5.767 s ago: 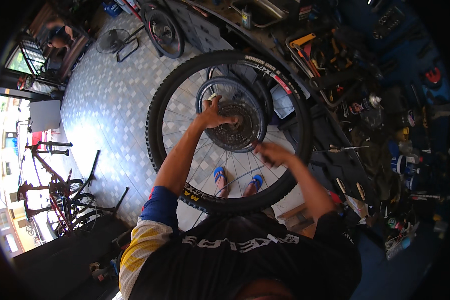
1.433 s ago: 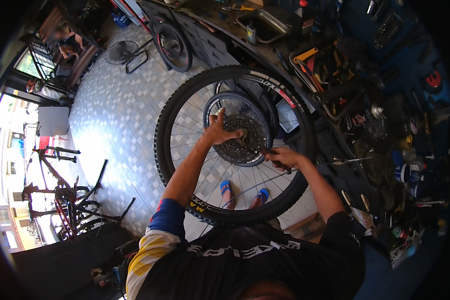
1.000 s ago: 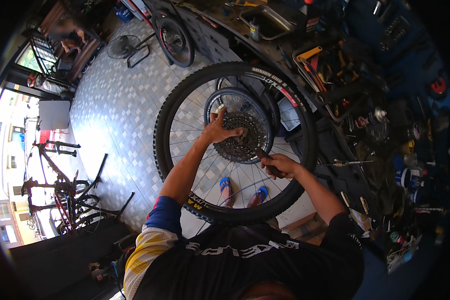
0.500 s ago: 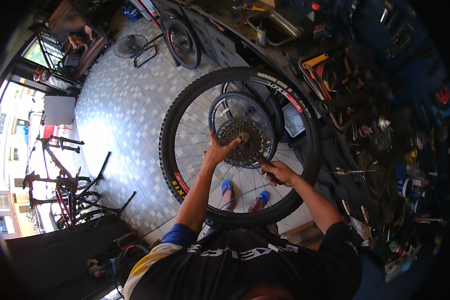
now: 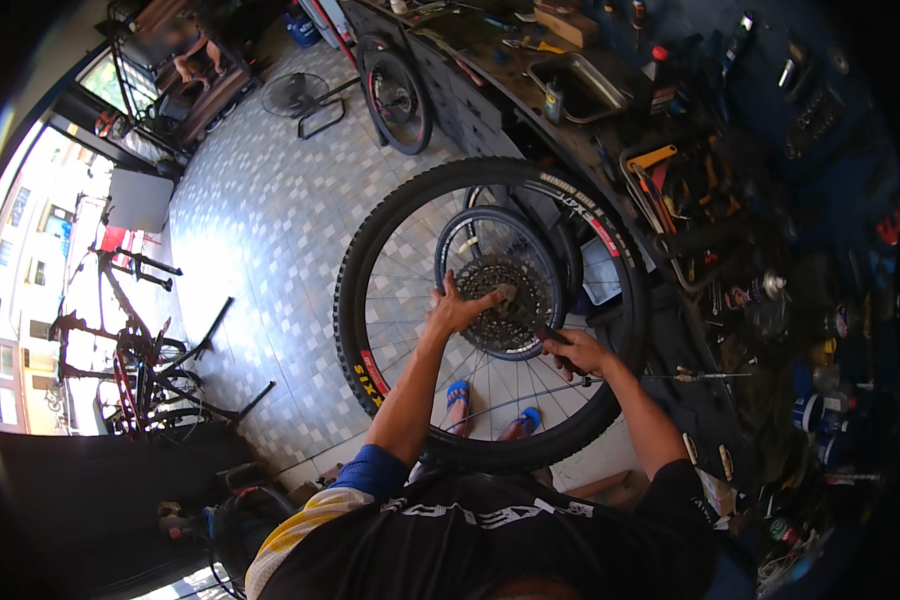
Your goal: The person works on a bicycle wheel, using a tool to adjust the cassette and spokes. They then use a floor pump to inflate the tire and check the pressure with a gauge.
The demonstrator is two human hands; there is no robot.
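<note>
A bicycle wheel with a black knobby tyre (image 5: 634,330) stands tilted in front of me. At its hub is a large dark cassette (image 5: 515,326). My left hand (image 5: 456,309) lies at the cassette's left edge, fingers spread, its thumb stretched onto a grey metal piece (image 5: 508,296) at the hub. Closed around a dark tool handle (image 5: 551,337) is my right hand (image 5: 582,353), at the cassette's lower right. The tool's far end is hard to make out against the sprockets.
Behind the big wheel stands a smaller wheel (image 5: 448,245). A workbench on the right carries a metal tray (image 5: 600,105) and many tools. A fan (image 5: 295,95), another wheel (image 5: 398,100) and a bicycle frame (image 5: 135,320) stand farther off. A person (image 5: 195,60) sits at the back left.
The whole view has shifted, so the wheel and both hands appear slightly farther right and lower. Both hands keep their places at the cassette.
</note>
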